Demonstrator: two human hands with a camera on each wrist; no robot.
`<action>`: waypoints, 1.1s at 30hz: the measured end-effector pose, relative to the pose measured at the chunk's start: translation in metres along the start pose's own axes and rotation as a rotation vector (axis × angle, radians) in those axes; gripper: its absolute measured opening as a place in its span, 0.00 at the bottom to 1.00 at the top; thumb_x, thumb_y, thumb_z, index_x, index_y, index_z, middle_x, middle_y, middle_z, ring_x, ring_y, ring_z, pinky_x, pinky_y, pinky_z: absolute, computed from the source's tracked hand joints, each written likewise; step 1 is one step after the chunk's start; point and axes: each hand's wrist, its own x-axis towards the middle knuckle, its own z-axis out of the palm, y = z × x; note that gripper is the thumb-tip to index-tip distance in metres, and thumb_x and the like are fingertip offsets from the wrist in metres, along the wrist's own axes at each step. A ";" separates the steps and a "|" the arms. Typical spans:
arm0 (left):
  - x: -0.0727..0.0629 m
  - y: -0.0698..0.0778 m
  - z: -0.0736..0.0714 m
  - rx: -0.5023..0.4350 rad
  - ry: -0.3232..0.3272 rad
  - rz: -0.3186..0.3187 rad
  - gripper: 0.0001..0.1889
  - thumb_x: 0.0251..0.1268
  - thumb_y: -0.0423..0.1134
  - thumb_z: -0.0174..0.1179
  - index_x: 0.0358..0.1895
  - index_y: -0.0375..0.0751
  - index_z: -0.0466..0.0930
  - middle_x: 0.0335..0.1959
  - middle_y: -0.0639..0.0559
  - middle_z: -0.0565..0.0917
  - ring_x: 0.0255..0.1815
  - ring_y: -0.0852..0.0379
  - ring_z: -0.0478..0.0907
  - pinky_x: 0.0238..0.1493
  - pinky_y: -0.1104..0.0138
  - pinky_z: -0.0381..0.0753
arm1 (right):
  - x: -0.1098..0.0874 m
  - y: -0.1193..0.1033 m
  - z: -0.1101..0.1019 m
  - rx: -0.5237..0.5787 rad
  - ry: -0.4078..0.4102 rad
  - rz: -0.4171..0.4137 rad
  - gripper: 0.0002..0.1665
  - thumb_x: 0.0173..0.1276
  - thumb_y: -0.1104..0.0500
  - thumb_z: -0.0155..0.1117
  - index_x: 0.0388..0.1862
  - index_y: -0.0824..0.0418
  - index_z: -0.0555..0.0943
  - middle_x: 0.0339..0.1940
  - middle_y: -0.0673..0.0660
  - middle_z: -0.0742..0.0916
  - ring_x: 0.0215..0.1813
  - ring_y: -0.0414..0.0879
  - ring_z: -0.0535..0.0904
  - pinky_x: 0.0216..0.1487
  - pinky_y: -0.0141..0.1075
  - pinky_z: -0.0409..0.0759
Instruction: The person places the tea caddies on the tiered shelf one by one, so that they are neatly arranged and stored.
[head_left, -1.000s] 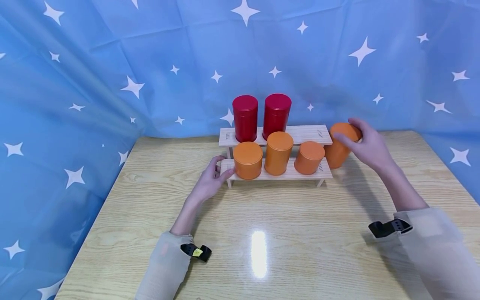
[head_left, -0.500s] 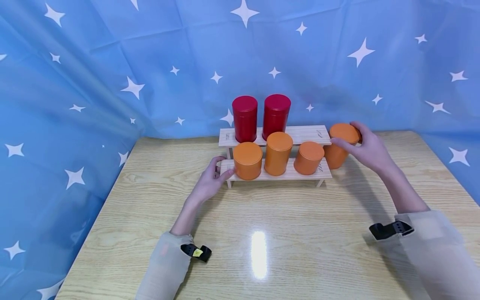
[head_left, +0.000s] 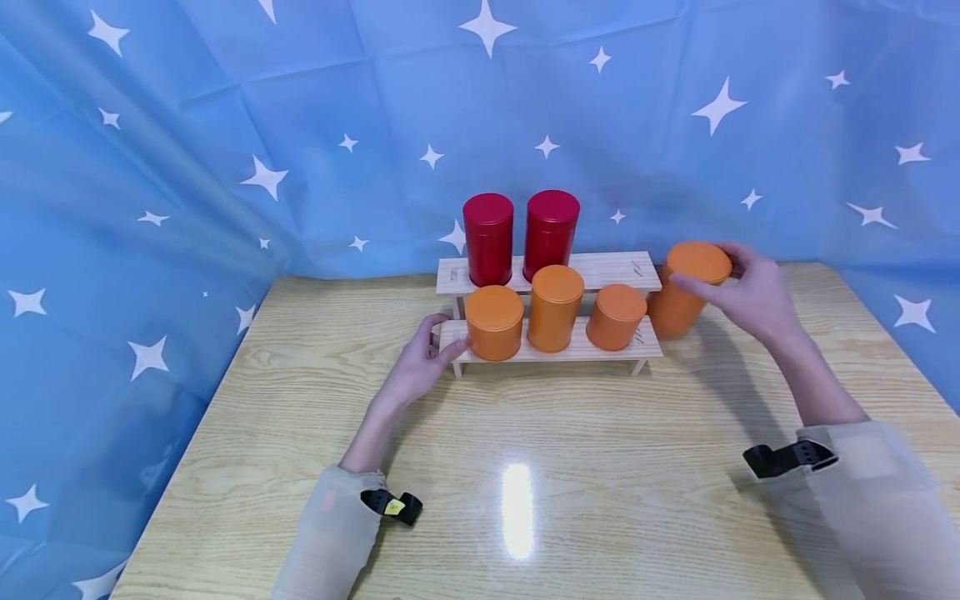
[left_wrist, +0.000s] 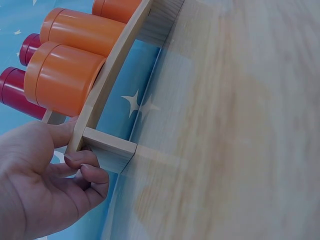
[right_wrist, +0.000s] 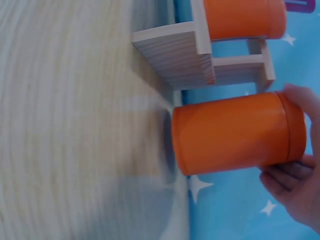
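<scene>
My left hand (head_left: 418,362) pinches the left end of the lower tier of a two-tier wooden rack (head_left: 615,271), thumb on top and fingers curled beneath in the left wrist view. Beyond the rack's right end, my right hand (head_left: 761,292) grips a tall orange canister (right_wrist: 230,135) near its lid, with the thumb on one side and the fingers on the other. The canister leans a little, its base close over the table with a shadow under it. On the lower tier stand a wide orange canister (head_left: 495,321), a taller orange one (head_left: 557,308) and a small orange one (head_left: 617,317).
Two red canisters (head_left: 489,242) stand on the upper tier, left of its middle. A blue star-patterned cloth (head_left: 300,100) hangs close behind the rack. The wooden table (head_left: 337,317) spreads out in front and to both sides.
My right hand has shifted slightly right, and the top of the tall orange canister has moved right and up with it. My left hand keeps its hold on the rack.
</scene>
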 end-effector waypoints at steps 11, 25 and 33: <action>0.000 0.000 0.000 0.008 0.002 -0.008 0.31 0.74 0.49 0.61 0.72 0.43 0.62 0.37 0.45 0.72 0.33 0.52 0.69 0.34 0.64 0.71 | 0.008 -0.029 -0.016 0.089 0.329 -0.051 0.37 0.61 0.50 0.76 0.66 0.62 0.77 0.45 0.37 0.80 0.45 0.31 0.74 0.48 0.26 0.67; 0.000 0.001 0.000 0.003 0.004 0.003 0.30 0.74 0.49 0.61 0.72 0.43 0.62 0.36 0.45 0.72 0.32 0.52 0.69 0.34 0.64 0.71 | 0.008 -0.068 -0.009 0.121 0.471 -0.242 0.32 0.56 0.53 0.80 0.61 0.54 0.83 0.47 0.40 0.84 0.47 0.34 0.76 0.51 0.26 0.69; 0.001 -0.001 -0.001 -0.005 0.005 0.010 0.31 0.73 0.49 0.62 0.72 0.42 0.62 0.35 0.46 0.70 0.31 0.53 0.68 0.33 0.64 0.70 | 0.012 -0.084 0.003 0.118 0.364 -0.201 0.35 0.58 0.51 0.79 0.65 0.55 0.80 0.52 0.47 0.84 0.51 0.35 0.75 0.53 0.28 0.69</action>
